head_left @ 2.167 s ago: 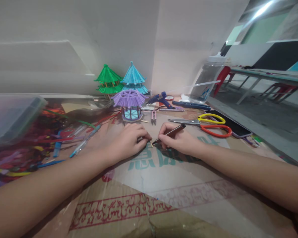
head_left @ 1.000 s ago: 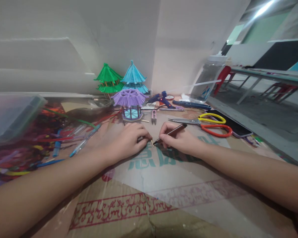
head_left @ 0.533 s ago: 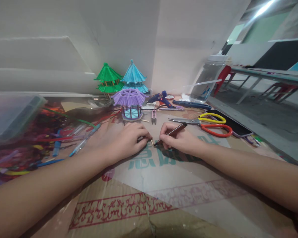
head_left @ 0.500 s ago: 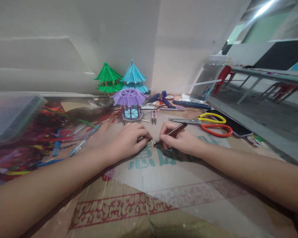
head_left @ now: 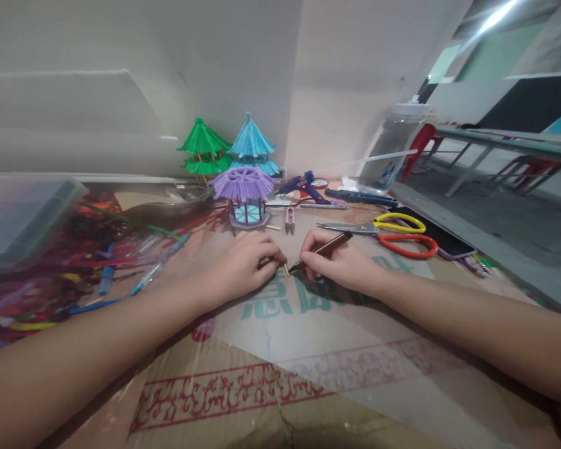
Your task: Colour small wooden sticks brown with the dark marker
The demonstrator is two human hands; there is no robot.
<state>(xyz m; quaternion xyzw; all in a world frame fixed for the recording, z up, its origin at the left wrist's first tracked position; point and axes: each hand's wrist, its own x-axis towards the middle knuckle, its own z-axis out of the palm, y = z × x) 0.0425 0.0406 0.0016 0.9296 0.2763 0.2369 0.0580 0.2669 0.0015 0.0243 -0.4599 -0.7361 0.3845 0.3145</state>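
Note:
My left hand [head_left: 252,265] rests on the cardboard [head_left: 243,349] and pinches a short thin wooden stick [head_left: 287,270] between thumb and fingertips. A dark brown marker pen [head_left: 330,245] is in my right hand [head_left: 331,259], gripped like a pencil. Its tip is at the stick's near end; whether it touches cannot be made out. Just beyond my left hand stands a small pavilion model with a purple roof [head_left: 244,187] and dark posts. Behind it are a light blue roofed model [head_left: 251,143] and a green one [head_left: 202,146].
Scissors [head_left: 378,231], a phone [head_left: 437,234], a blue utility knife [head_left: 361,197] and a glue gun [head_left: 308,187] lie beyond my right hand. Small pink snips [head_left: 290,220] lie centrally. A plastic bottle [head_left: 390,149] stands at back right. Coloured pipe cleaners [head_left: 98,262] and a clear lid [head_left: 28,212] fill the left.
The marker's tip has shifted very slightly upward near the stick's end. My left hand stays still on the stick, and the other things have not moved.

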